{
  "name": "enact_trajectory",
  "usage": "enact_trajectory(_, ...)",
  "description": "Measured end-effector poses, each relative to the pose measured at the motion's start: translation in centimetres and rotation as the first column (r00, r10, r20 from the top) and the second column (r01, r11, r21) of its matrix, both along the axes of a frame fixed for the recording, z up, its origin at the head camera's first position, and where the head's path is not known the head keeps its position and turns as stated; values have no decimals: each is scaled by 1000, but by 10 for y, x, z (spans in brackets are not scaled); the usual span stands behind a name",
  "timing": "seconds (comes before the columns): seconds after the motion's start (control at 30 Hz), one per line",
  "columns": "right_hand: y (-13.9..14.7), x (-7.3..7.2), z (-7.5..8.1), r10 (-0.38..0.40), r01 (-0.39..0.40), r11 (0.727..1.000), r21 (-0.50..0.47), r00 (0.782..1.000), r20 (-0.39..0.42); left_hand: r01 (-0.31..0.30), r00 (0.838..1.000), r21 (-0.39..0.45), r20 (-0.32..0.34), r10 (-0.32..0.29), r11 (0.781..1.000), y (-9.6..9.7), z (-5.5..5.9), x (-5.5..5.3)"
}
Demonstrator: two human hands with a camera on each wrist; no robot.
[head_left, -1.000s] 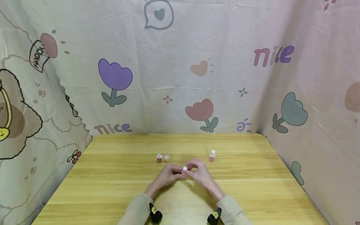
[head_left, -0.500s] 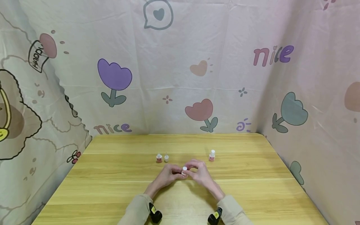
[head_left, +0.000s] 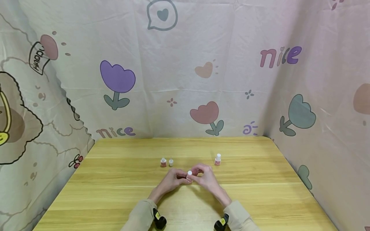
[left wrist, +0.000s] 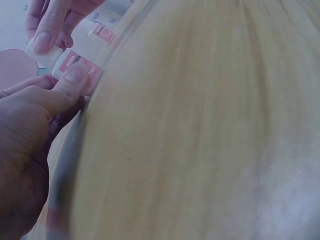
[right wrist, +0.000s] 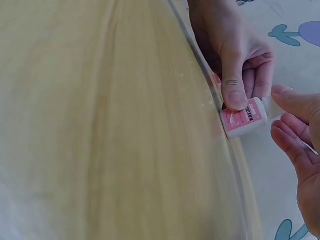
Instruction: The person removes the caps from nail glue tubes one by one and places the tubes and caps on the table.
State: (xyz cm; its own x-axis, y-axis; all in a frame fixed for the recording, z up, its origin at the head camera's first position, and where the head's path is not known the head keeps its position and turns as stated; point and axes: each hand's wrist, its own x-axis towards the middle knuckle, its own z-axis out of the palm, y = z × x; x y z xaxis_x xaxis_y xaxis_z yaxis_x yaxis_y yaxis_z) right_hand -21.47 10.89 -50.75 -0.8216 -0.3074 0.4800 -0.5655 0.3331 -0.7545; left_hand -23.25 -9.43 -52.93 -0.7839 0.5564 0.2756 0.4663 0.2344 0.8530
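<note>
A small white bottle with a pink label (right wrist: 242, 120) stands upright near the middle of the table. My left hand (head_left: 171, 181) grips its body, the thumb pressed on the label in both wrist views. From the other side, my right hand (head_left: 206, 178) pinches the white cap (head_left: 189, 173) between thumb and fingers. The cap sits on the bottle's neck. Beyond the left hand stand a similar bottle (head_left: 163, 163) with a bare white neck and, beside it, a loose white cap (head_left: 171, 163) with a thin stem pointing up.
Another capped bottle (head_left: 218, 160) with a pink label stands farther back to the right. The wooden table (head_left: 121, 192) ends at a patterned cloth backdrop (head_left: 170, 73) behind and at both sides. A black wrist camera (head_left: 160, 221) sits on each sleeve.
Almost nothing differs. Both hands stay at the same bottle and cap, with only a very slight shift of the right wrist. The other bottles have not moved.
</note>
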Motion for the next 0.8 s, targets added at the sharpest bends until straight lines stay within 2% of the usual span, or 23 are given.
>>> enact_trajectory(0.33, -1, 2, 3, 20, -20, 1000, 12, 1000, -12, -10, 1000, -1, -2, 10, 1000, 0, -1, -1)
enact_trajectory(0.6, -3, 19, 32, 71, -71, 997, 14, 997, 6, -14, 1000, 8, 17, 13, 1000, 0, -3, -1)
enact_trajectory(0.8, -3, 21, 33, 81, -81, 997, -3, 997, 11, -13, 999, -2, 29, 13, 1000, 0, -2, 0)
